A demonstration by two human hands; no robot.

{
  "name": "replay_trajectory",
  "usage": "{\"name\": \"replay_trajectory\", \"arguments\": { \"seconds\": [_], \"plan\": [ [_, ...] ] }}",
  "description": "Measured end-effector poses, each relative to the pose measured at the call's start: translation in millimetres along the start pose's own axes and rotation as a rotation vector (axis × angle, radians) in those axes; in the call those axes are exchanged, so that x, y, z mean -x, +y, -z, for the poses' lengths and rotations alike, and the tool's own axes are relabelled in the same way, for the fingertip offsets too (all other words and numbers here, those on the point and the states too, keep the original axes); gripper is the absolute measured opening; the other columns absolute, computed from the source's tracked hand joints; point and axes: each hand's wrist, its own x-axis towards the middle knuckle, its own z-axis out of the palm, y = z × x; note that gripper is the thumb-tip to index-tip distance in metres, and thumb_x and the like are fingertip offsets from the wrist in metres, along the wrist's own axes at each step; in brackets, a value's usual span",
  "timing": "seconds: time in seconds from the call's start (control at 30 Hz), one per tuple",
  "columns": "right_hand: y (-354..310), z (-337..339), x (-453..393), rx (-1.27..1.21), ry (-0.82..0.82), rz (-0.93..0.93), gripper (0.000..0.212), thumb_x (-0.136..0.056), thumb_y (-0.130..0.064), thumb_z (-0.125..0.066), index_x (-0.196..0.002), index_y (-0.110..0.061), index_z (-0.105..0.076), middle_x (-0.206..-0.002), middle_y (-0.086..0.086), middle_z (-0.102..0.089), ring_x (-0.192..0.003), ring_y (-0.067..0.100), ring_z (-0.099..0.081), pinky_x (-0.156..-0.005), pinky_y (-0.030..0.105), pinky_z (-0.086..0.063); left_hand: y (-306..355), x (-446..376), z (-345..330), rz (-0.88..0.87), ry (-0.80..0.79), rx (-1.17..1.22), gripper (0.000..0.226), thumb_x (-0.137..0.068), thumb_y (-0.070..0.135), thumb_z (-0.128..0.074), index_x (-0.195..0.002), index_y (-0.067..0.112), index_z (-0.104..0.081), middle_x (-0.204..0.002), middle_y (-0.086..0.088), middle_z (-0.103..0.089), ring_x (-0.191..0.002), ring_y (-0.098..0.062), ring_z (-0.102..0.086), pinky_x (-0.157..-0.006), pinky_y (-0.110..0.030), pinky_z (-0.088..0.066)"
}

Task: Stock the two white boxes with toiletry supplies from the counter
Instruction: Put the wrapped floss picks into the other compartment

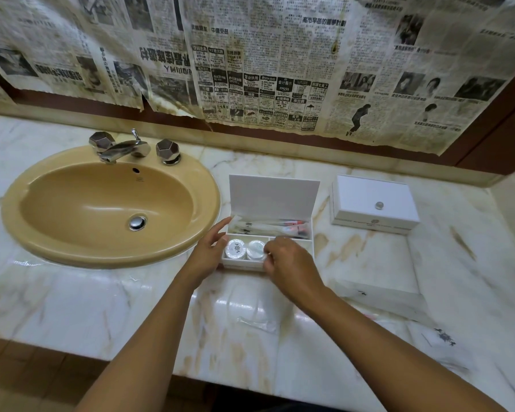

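The right hand (pixel 286 260) hangs over the front right compartment of the open box (pixel 268 233), knuckles up and fingers curled downward; its fingertips sit at the edge of the second of two round packs (pixel 246 249), but whether they pinch anything cannot be told, since the back of the hand hides them. The left hand (pixel 210 248) lies against the box's left wall, fingers straight and loose, forefinger reaching up along the back left corner and thumb near the front compartment — touching the box, not gripping it. The two round packs stand side by side in the front left compartment, white with a dark emblem on the left one. Behind them, the long rear compartment holds wrapped tubes (pixel 283 227) lying lengthwise, with red and blue showing through the wrapping. The box's lid (pixel 272 196) stands up at the back. To the right, well apart, the second box (pixel 373 205) sits closed, a small round knob on its lid. Nearer the person, on the right of the marble counter (pixel 131 298), lie clear wrapped packets (pixel 381 289), one with a dark emblem, and a crumpled clear wrapper (pixel 259 322) rests between the forearms. Left of the open box is the tan sink (pixel 110 203) with a chrome tap (pixel 125 147). Old newspaper (pixel 250 69) covers the wall behind.
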Motion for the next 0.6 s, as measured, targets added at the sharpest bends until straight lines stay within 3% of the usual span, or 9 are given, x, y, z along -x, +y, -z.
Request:
{"name": "replay_trajectory", "arguments": {
  "seconds": [0.13,0.23,0.3,0.43,0.5,0.6],
  "plan": [
    [19,10,-11,0.002,0.077,-0.114,0.011,-0.08,-0.003,-0.053,-0.08,-0.005,-0.064,-0.086,0.009,-0.064,-0.085,0.027,-0.058,-0.064,0.033,-0.047,0,0,0,0.018,-0.003,-0.002,0.038,-0.103,0.025,-0.043,-0.127,0.054,-0.045,-0.109,0.003,-0.055,-0.093,-0.011,-0.046,-0.062,-0.004,-0.04],
    [27,13,-12,0.08,-0.047,-0.163,0.015,-0.083,0.0,-0.049,-0.076,-0.005,-0.061,-0.087,0.01,-0.059,-0.082,0.026,-0.056,-0.058,0.028,-0.039,1,0,0,0.023,-0.003,-0.011,0.038,-0.103,0.026,-0.043,-0.126,0.057,-0.044,-0.113,0.002,-0.057,-0.094,-0.009,-0.047,-0.067,-0.009,-0.04],
    [29,12,-10,0.131,-0.143,-0.197,0.023,-0.08,0.005,-0.048,-0.063,-0.01,-0.049,-0.087,0.01,-0.052,-0.071,0.027,-0.052,-0.05,0.024,-0.029,1,0,0,0.022,-0.002,-0.011,0.038,-0.103,0.026,-0.043,-0.125,0.057,-0.044,-0.113,0.002,-0.058,-0.094,-0.009,-0.047,-0.067,-0.01,-0.039],
    [24,15,-7,0.221,-0.253,-0.189,0.037,-0.078,0.011,-0.046,-0.055,-0.014,-0.03,-0.061,0.001,-0.031,-0.069,0.024,-0.043,-0.061,0.024,-0.03,2,1,0,0.014,-0.01,-0.001,0.038,-0.104,0.025,-0.043,-0.123,0.058,-0.044,-0.109,0.003,-0.056,-0.095,-0.01,-0.045,-0.065,-0.009,-0.04],
    [21,19,-8,0.256,-0.28,-0.188,0.033,-0.08,0.009,-0.047,-0.058,-0.012,-0.034,-0.06,0.0,-0.027,-0.071,0.023,-0.041,-0.066,0.026,-0.033,3,1,0,0.013,-0.011,0.002,0.039,-0.104,0.025,-0.043,-0.122,0.059,-0.045,-0.108,0.002,-0.055,-0.094,-0.01,-0.046,-0.065,-0.01,-0.04],
    [20,16,-11,0.2,-0.275,-0.198,0.02,-0.083,0.001,-0.046,-0.065,-0.009,-0.047,-0.066,0.006,-0.045,-0.074,0.026,-0.047,-0.067,0.027,-0.035,2,1,0,0.02,-0.012,0.005,0.039,-0.103,0.026,-0.044,-0.123,0.059,-0.045,-0.111,0.002,-0.057,-0.094,-0.01,-0.047,-0.067,-0.012,-0.04]
  ]
}}
